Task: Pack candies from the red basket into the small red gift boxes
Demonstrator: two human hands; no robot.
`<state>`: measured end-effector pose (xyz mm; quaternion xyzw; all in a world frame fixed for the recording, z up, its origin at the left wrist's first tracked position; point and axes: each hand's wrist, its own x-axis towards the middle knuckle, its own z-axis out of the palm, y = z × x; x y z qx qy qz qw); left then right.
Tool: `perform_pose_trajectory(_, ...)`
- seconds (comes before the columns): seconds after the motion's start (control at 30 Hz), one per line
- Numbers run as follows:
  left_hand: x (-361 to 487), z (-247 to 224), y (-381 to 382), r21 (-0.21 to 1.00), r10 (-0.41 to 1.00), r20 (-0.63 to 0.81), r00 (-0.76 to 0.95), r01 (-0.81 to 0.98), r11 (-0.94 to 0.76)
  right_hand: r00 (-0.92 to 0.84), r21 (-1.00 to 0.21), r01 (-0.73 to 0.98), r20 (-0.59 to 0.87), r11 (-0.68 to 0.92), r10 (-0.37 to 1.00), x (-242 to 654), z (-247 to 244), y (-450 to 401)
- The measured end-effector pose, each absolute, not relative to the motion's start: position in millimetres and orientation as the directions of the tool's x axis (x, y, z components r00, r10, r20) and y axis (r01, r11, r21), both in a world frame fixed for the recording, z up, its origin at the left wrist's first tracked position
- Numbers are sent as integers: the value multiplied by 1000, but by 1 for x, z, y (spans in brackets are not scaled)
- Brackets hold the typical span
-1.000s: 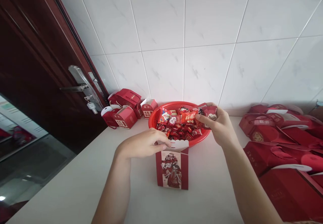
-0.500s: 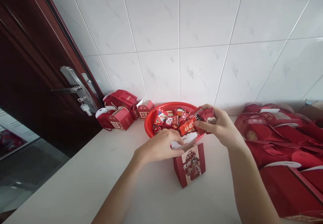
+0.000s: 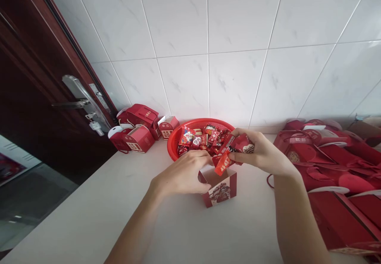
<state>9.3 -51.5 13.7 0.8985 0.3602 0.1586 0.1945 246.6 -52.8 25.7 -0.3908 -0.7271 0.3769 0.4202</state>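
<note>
Appears at filling — holding sweets over box with right fingers, gripping box with left fingers. Calls for lowering sweets, then release.

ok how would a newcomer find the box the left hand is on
On the white table, find the red basket near the tiled wall. Just in front of it, at the left hand, is a small dark red box. Unlike the grouped boxes at left and the heap at right, it is apart, open-topped, with a picture panel facing you.
</note>
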Motion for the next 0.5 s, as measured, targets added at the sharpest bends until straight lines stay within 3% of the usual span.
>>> perform_pose_trajectory(0.2, 8, 12, -50, 441, 737, 58, 674, 645, -624, -432, -766, 432, 287, 476, 855, 237, 20, -50)
perform_pose_trajectory(0.5, 9, 11, -50, 451, 731, 80, 677, 629, -633, -442, -533, 712, 166, 458, 881, 227, 17, -53)
